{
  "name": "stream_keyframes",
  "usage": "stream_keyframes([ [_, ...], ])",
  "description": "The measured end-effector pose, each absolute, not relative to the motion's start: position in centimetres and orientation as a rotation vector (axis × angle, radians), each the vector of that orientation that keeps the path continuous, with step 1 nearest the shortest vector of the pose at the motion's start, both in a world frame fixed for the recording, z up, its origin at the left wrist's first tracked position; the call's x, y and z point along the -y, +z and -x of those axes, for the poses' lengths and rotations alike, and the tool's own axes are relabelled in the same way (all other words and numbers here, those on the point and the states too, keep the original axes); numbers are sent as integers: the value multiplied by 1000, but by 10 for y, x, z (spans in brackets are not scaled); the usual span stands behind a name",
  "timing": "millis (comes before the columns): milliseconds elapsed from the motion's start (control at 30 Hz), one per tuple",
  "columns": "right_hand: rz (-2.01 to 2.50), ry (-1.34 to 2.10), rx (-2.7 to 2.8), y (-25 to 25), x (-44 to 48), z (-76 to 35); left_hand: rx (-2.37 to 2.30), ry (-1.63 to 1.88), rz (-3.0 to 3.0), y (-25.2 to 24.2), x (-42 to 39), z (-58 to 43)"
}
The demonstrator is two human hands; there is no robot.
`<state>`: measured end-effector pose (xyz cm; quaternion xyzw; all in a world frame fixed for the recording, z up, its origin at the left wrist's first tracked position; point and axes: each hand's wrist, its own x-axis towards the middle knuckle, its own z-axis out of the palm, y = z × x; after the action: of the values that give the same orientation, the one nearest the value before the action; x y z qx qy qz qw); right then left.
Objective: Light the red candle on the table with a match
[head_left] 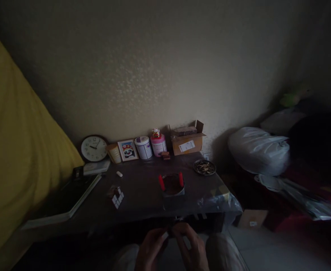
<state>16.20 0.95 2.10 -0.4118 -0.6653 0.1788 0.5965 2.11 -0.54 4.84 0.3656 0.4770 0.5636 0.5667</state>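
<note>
So both hands are down low, in front of the near table edge and between the person's knees; the left hand has its fingers curled in, with a small pale bit right at the fingertips; the right hand is bent towards it, fingertips just beside that bit; it's too dark to tell whether either hand is really clenched on anything, sorry.

The table has a dark cover, shiny and crinkled at the right corner; nearest the hands, up on top, is a round dark dish with two red sticks upright at its left and right sides; further back to the right is a plate of thin pale sticks; to the left sits a cube-like thing with white squares; along the wall you've got a clock, a framed panda picture, a white tin, a pink tin with a figurine on it, and an open cardboard box; yellow cloth hangs on the left; a stuffed white bag is off to the right; whole room's pretty dim.
</note>
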Motion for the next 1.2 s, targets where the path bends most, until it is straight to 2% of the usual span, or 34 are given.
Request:
stream_keyframes([
  [200,988,413,1595,20,-7,-164,-1183,1261,-905,65,11,-21],
  [333,1002,476,1600,23,-7,-166,-1111,1378,-811,70,11,-26],
  [600,1091,548,1526,56,-6,-171,-947,1418,-726,56,8,-14],
  [833,1095,613,1540,51,1,-163,-898,1425,-681,49,17,-8],
  [1200,931,437,1751,39,0,-147,-914,1423,-679,44,18,-3],
])
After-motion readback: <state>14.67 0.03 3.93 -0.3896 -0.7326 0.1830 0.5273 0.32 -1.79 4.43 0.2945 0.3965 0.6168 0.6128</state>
